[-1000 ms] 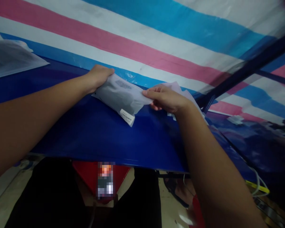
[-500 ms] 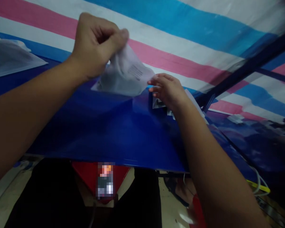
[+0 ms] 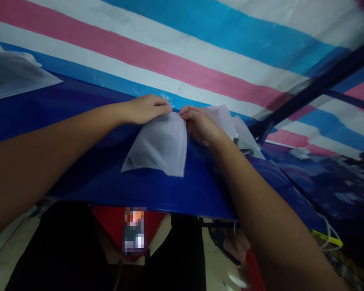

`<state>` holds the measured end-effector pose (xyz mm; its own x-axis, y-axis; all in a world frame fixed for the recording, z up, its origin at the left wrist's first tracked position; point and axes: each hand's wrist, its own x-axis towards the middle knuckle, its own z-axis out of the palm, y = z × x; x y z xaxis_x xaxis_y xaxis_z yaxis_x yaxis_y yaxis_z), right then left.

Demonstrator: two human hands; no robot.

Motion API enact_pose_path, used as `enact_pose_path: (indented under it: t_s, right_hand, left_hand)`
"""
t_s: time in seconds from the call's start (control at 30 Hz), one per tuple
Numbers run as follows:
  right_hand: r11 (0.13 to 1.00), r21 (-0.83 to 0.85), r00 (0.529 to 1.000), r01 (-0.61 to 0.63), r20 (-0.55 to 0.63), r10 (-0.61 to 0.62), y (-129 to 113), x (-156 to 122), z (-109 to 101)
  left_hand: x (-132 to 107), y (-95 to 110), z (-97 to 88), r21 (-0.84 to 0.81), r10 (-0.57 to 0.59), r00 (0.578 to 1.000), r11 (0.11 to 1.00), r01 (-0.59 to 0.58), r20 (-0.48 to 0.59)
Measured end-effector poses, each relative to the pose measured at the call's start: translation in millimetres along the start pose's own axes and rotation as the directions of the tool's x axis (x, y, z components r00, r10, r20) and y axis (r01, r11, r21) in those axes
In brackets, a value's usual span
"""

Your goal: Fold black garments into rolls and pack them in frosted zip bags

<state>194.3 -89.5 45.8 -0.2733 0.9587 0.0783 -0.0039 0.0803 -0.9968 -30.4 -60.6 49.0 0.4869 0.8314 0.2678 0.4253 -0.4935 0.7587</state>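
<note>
We see one pale pouch [image 3: 159, 147] lying on the blue table [image 3: 109, 178], near its front edge, with its top edge away from us and both hands meeting there. It is frosted, slightly plump plastic. We cannot tell what is inside, because the film shows only a flat grey-white. Behind the right hand, more bags [image 3: 241, 131] of the same film lie in a loose pile, touching one another. At far left another heap of bags [image 3: 15, 74] rests on the table, well apart from the pouch.

Our left hand [image 3: 145, 109] reaches in from the left with the forearm low over the table. The fingers are straight and pressed together, their tips lying on the pouch's top edge. The thumb is hidden, so we cannot tell whether it grips from below. Our right hand [image 3: 200, 125] comes in from the lower right with the wrist bent. Its fingers are curled and pinch the top right corner of the pouch, almost touching the left fingertips.

The pouch is roughly a trapezoid from here, wider towards us, with soft creases and a sharp near corner. The table top is smooth and glossy. Behind it hangs a striped tarp [image 3: 200, 48] in pink, white and blue, woven and faintly wrinkled. A dark pole [image 3: 321, 85] slants across its right side. Under the table we see a red stool [image 3: 109, 220].
</note>
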Motion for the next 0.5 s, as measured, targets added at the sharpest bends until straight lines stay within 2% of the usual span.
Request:
enact_pose_path:
  t_s: [0.27, 0.37, 0.5]
  right_hand:
    - [0.99, -0.133, 0.999, -0.038, 0.016, 0.04, 12.5, -0.5, 7.0]
    - [0.972, -0.219, 0.996, -0.082, -0.036, 0.076, 13.1, -2.1, 7.4]
    - [0.964, -0.241, 0.992, -0.113, -0.086, 0.095, 8.3, -5.5, 9.9]
  left_hand:
    - [-4.0, 2.8, 6.6, -0.164, -0.185, 0.972, 0.964, 0.208, 0.148]
    - [-6.4, 4.7, 12.1, -0.158, -0.249, 0.959, 0.95, 0.268, 0.134]
    - [-9.0, 8.7, 14.9, -0.138, -0.3, 0.949, 0.94, 0.311, 0.097]
